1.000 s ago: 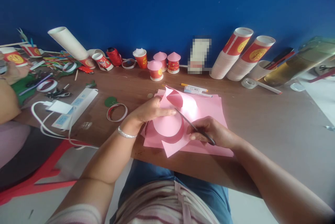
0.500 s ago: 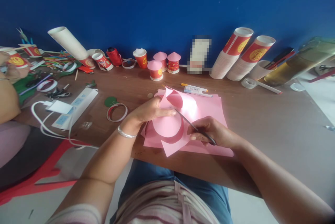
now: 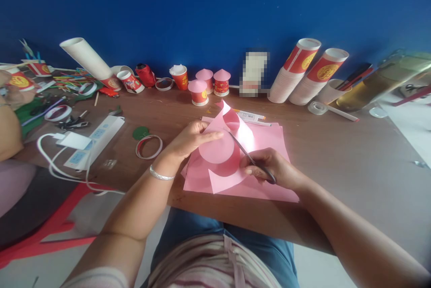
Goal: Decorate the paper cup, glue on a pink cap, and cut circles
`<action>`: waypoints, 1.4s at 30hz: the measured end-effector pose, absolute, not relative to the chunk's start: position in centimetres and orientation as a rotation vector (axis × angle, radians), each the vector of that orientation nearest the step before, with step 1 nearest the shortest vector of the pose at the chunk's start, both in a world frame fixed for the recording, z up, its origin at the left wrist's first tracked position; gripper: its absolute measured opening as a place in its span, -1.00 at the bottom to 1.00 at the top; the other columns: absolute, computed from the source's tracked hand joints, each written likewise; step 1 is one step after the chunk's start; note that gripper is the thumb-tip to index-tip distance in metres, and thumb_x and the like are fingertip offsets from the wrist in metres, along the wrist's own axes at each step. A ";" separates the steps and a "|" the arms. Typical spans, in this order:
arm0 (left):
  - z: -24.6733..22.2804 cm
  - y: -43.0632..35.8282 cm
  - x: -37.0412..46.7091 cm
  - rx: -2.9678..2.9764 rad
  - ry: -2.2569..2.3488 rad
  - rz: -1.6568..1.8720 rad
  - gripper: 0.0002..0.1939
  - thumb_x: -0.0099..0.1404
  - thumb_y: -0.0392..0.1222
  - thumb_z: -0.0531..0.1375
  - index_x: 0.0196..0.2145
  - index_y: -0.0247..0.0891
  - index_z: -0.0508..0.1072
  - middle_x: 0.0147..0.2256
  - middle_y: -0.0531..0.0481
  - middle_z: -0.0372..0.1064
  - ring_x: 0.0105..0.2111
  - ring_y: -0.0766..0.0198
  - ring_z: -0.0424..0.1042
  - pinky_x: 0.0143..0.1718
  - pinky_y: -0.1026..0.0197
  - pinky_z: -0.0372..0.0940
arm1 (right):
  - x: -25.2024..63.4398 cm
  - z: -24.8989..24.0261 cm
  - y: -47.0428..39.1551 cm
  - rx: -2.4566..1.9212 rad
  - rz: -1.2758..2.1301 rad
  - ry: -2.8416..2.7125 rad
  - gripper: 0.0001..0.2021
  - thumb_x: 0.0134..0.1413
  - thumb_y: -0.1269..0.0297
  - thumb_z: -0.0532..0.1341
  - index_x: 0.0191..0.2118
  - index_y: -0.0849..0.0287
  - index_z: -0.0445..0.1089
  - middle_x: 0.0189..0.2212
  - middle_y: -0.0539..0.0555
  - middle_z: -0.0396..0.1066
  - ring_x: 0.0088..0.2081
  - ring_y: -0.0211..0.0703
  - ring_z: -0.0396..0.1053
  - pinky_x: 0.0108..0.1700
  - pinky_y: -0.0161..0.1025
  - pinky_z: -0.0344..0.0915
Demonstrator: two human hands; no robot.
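My left hand point(image 3: 199, 137) pinches a pink paper sheet point(image 3: 216, 149), thumb laid across the top of its rounded, partly cut disc. In my right hand point(image 3: 264, 165) are dark-handled scissors point(image 3: 248, 157), their blades pointing up and left to the paper just beside my left thumb. The cut-away part of the sheet curls up behind the blades and catches bright light. Under both hands lie more pink sheets point(image 3: 281, 184), flat on the brown table.
Three red paper cups with pink cone tops point(image 3: 198, 92) stand at the back. Cup stacks point(image 3: 290, 77) lean against the blue wall. A tape roll point(image 3: 148, 147) and a power strip point(image 3: 95, 143) lie left. Markers point(image 3: 251, 117) sit behind the paper. A co-worker's hand point(image 3: 20, 90) holds a cup far left.
The disc being cut and its curling offcut have risen a little and tilted away from me. My left thumb has shifted slightly up; the scissors stay at the paper's edge.
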State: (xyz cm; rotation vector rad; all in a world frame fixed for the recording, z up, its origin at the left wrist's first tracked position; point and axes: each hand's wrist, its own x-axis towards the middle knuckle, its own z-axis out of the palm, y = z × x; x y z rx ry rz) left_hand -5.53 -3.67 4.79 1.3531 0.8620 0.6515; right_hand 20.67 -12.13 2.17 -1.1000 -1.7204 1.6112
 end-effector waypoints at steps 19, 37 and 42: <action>4.6 -3.9 -5.4 1.485 0.932 0.622 -0.67 0.22 0.04 0.38 -0.44 -0.31 0.53 -0.48 0.03 0.40 -0.48 0.35 0.33 -0.45 0.28 0.20 | 20.3 1.6 -12.2 -1.082 1.610 -1.680 -0.52 0.11 -0.14 0.41 -0.29 0.29 0.50 -0.61 -0.09 0.22 -0.57 -0.34 0.14 -0.52 -0.32 0.10; 4.9 -4.0 -5.3 1.493 0.900 0.642 -0.69 0.20 0.05 0.40 -0.34 -0.30 0.61 -0.42 -0.01 0.48 -0.43 0.29 0.41 -0.39 0.25 0.28 | 20.3 2.3 -12.3 -1.087 1.578 -1.731 -0.48 0.09 -0.19 0.40 -0.39 0.26 0.45 -0.64 -0.09 0.22 -0.58 -0.36 0.13 -0.53 -0.34 0.09; 5.1 -4.1 -5.3 1.517 0.921 0.628 -0.65 0.23 0.10 0.38 -0.32 -0.29 0.62 -0.37 -0.03 0.51 -0.36 0.26 0.44 -0.32 0.25 0.32 | 20.3 2.3 -12.4 -1.078 1.581 -1.733 -0.50 0.16 -0.17 0.37 -0.38 0.26 0.44 -0.64 -0.08 0.23 -0.59 -0.36 0.13 -0.54 -0.33 0.08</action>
